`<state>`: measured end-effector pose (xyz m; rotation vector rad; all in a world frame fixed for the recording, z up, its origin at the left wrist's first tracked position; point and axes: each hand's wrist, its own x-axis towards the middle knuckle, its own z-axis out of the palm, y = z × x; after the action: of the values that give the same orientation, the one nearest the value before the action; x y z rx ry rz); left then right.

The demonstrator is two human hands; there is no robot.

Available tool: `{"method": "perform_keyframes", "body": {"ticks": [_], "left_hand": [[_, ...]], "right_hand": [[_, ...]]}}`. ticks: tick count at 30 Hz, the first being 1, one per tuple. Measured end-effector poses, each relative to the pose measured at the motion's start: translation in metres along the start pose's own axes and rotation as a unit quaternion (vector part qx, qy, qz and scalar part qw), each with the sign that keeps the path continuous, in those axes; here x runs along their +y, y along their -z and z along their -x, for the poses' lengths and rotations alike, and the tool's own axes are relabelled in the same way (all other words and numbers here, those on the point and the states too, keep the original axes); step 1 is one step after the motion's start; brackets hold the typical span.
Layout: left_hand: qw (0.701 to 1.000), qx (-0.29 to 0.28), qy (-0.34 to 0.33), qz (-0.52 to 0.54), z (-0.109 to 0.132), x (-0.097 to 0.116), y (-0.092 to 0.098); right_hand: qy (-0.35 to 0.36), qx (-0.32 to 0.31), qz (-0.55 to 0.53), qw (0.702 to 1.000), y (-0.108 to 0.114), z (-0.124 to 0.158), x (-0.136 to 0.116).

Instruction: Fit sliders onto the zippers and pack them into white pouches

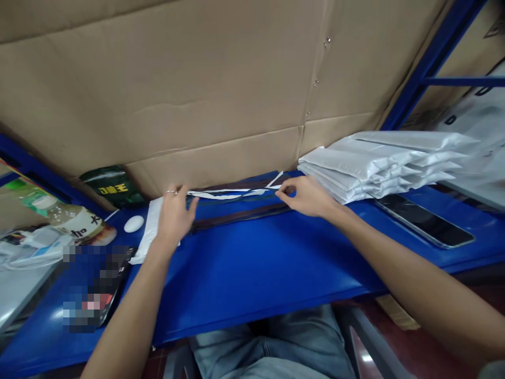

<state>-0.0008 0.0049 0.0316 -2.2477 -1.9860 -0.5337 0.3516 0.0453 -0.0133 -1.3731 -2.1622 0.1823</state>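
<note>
Thin white and dark strips (215, 196) lie lengthwise near the back of the blue table (252, 273). At their left end is my left hand (177, 213), fingers apart, a ring on one finger, beside a flat white packet (152, 231). My right hand (305, 195) is at the right end of the strips, thumb and forefinger closed in a pinch; what they hold, if anything, is too small to make out. A second dark bundle of strips (240, 216) runs parallel, nearer the front.
White packets (371, 163) are stacked at the right, with a phone (426, 218) in front. At the left are a green pouch (114, 187), a bottle (81, 221), a white oval object (134, 223) and a dark, partly pixelated item (98, 289). Cardboard (177, 89) stands behind.
</note>
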Motion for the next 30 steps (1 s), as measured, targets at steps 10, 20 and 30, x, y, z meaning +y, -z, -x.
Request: {"method": "perform_keyframes", "body": {"ticks": [10, 20, 30], "left_hand": [[0.981, -0.077, -0.144, 0.109, 0.025, 0.069, -0.040], [0.982, -0.042, -0.166, 0.075, 0.024, 0.060, -0.042], [0.996, -0.045, -0.066, -0.037, 0.007, 0.030, -0.026]], "right_hand": [[0.079, -0.044, -0.201, 0.975, -0.027, 0.020, -0.053], [0.110, -0.058, -0.200, 0.972, -0.030, 0.022, -0.056], [0.028, -0.035, -0.014, 0.999, -0.011, 0.013, -0.037]]}}
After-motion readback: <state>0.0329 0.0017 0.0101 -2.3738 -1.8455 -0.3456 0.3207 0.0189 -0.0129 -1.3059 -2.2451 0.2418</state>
